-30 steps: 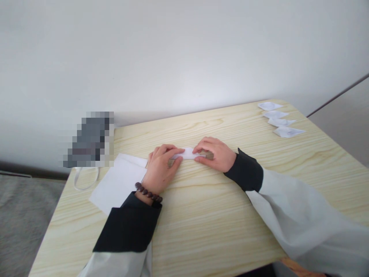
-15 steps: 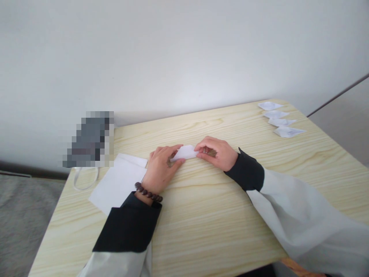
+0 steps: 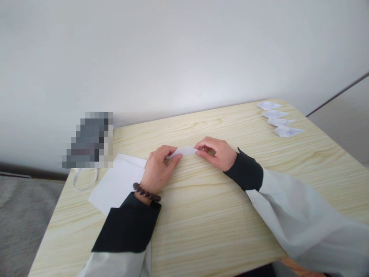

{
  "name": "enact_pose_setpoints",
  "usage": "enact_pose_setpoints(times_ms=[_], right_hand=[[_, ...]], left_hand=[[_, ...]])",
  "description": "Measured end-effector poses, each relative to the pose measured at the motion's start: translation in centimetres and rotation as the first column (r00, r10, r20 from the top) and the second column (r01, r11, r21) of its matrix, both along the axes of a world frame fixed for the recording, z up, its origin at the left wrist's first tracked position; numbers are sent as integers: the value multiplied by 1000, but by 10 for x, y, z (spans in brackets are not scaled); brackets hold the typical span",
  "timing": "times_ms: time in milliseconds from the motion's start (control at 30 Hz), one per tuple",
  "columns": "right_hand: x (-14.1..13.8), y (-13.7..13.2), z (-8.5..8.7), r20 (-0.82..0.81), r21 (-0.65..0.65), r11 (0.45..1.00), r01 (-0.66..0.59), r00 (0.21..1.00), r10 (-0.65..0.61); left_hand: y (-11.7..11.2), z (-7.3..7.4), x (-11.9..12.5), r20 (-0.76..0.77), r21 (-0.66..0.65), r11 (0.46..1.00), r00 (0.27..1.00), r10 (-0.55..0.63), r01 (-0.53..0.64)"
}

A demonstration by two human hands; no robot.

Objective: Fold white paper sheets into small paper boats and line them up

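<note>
A small piece of folded white paper (image 3: 187,151) is held between my two hands over the middle of the table. My left hand (image 3: 160,167), with a dark bead bracelet at its wrist, pinches the paper's left end between thumb and fingers. At the paper's right end, my right hand (image 3: 216,153) grips it with thumb and fingertips. Both ends of the paper are partly hidden by the fingers. Flat white sheets of paper (image 3: 115,186) lie beside and partly under my left forearm.
Several folded white paper boats (image 3: 288,131) sit in a column at the table's far right. A pixelated dark object (image 3: 89,138) stands at the back left, with a white loop of strap (image 3: 85,181) below it. The wooden table (image 3: 207,223) meets a white wall behind.
The folded paper looks narrower and more curved, its outline changed from flat-topped to lens-like. My left hand's fingers have shifted slightly left; my right hand has stayed nearly still.
</note>
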State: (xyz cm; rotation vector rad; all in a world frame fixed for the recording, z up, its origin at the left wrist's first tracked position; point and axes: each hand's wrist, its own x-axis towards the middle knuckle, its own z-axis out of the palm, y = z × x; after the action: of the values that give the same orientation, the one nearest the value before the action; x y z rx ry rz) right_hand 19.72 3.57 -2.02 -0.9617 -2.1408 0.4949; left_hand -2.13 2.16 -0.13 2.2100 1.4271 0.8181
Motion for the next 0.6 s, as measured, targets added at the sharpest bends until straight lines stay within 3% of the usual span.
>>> enact_pose_setpoints(times_ms=[133,267,467,600], right_hand=[[-2,-2,1,-25,2,1000,-22,999,22],[-3,-4,1,-23,50,999,-6,1000,8],[-4,-6,5,-66,68,998,-17,998,22],[-5,-8,10,-117,17,1000,-7,993,9]], left_hand=[[-4,0,3,-36,194,980,998,-45,51],[-7,0,6,-145,365,929,989,-8,60],[-5,-2,5,-108,338,924,983,-151,179],[-5,-4,3,-79,350,922,986,-145,164]])
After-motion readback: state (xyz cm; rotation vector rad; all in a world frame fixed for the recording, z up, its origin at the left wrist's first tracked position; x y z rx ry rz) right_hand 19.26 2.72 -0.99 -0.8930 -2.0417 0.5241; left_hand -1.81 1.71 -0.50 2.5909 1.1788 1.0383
